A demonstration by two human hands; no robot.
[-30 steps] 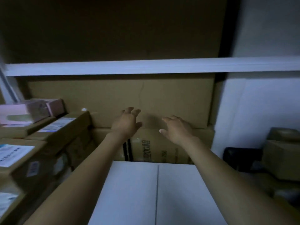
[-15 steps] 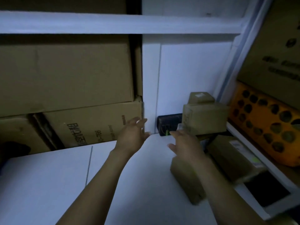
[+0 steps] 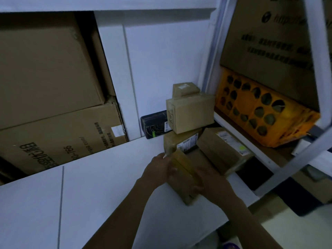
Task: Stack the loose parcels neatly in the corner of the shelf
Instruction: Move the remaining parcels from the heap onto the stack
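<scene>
On white shelf (image 3: 107, 177), brown parcel (image 3: 183, 178) gripped at opposite sides by left hand (image 3: 159, 168) and right hand (image 3: 210, 180). Just behind, stacked parcels (image 3: 190, 114) in corner

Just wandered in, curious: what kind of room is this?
Probably a storeroom or parcel depot: big cardboard cartons fill the white shelving, small labelled parcels pile in the corner, and an orange crate sits alongside.

Brown cardboard parcels in the shelf (image 3: 107, 186) corner: a small box (image 3: 186, 88) tops a larger box (image 3: 193, 114), itself on a labelled parcel (image 3: 180, 143). A tilted parcel (image 3: 222, 151) leans beside them, and the nearest parcel (image 3: 183, 178) lies askew in front.
</scene>
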